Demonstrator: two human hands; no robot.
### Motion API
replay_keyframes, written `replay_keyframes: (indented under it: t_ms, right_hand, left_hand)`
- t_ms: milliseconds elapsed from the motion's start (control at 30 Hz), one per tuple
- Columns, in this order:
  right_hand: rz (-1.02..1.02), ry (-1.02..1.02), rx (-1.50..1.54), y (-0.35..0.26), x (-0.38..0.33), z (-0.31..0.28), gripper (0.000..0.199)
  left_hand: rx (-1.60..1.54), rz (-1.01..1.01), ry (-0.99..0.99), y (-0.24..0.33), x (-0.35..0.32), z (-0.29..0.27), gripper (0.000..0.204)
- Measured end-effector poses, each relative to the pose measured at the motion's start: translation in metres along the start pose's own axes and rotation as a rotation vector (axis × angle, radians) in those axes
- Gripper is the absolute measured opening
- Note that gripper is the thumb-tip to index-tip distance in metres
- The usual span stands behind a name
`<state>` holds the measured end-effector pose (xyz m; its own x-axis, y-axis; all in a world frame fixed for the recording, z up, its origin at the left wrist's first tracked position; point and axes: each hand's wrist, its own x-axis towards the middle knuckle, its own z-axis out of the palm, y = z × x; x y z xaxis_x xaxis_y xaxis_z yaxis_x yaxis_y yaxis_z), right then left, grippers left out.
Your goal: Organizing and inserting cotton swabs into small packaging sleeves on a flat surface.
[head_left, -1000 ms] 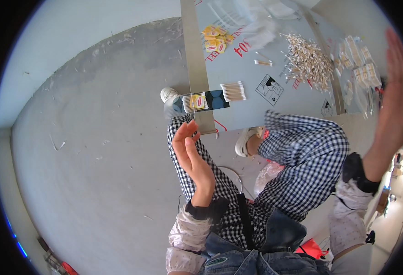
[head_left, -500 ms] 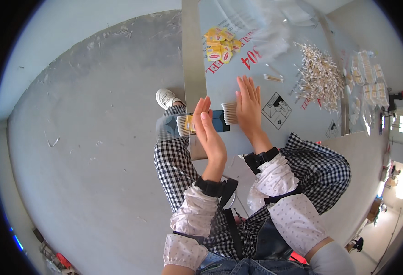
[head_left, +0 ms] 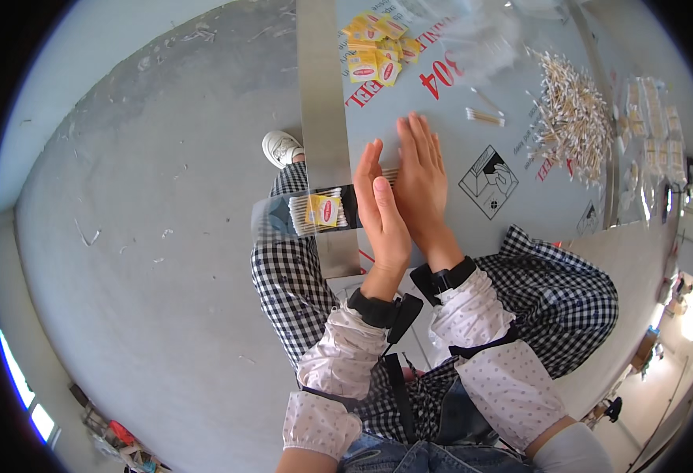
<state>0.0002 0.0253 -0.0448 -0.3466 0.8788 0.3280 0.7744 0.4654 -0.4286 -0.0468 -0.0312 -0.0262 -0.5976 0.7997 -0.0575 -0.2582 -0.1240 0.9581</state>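
A: Going from the left, with the clock centred on the hands, what lies near nine?

B: A clear strip with dark patches (head_left: 271, 218), sticking out past the table (head_left: 323, 118). A row of cotton swabs (head_left: 297, 216) lies on or in it, I can't tell which, with a yellow card (head_left: 324, 210) on top. I'd call that portion done.

A: And around twelve?

B: A pile of yellow cards (head_left: 378, 49), unused by the look of it.

A: How are the hands?

B: The left hand (head_left: 386, 225) is flat, fingers together, palm turned toward three. The right hand (head_left: 424, 185) faces it, fingers straight, reaching further toward twelve. Neither pinches anything. A second row (head_left: 391, 175) shows in part between them; whether both palms press it, I can't tell. No card shows on the visible bit, so I'd judge it less far along.

A: Past them?

B: Toward one, clear plastic (head_left: 480, 39); between one and two, a small bundle (head_left: 485, 117). Just past two, a heap of loose swabs (head_left: 575, 118), seemingly plenty left. Near half past two, clear packs (head_left: 654, 130) that look filled, probably finished.
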Motion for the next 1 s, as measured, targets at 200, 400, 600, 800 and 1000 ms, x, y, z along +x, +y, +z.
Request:
replay_keyframes:
  t_ms: [200,400,600,800,1000]
  right_hand:
    - [0.0,0.013,-0.075,0.004,0.004,-0.008,0.041]
    - [-0.023,0.002,-0.039,0.007,0.0,-0.002,0.045]
    - [-0.037,-0.035,0.01,0.006,0.001,-0.002,0.052]
    - [-0.023,-0.061,0.007,0.007,0.0,-0.007,0.052]
    - [-0.026,-0.05,-0.101,-0.003,-0.001,-0.006,0.053]
  left_hand:
    - [-0.079,-0.046,0.07,0.004,-0.003,-0.004,0.054]
    - [-0.082,-0.034,0.047,0.003,-0.006,-0.003,0.055]
    - [-0.086,0.011,0.072,-0.002,-0.004,0.004,0.056]
    - [-0.143,-0.026,0.08,0.001,-0.004,0.006,0.056]
    - [-0.115,-0.013,0.012,0.006,-0.002,0.0,0.059]
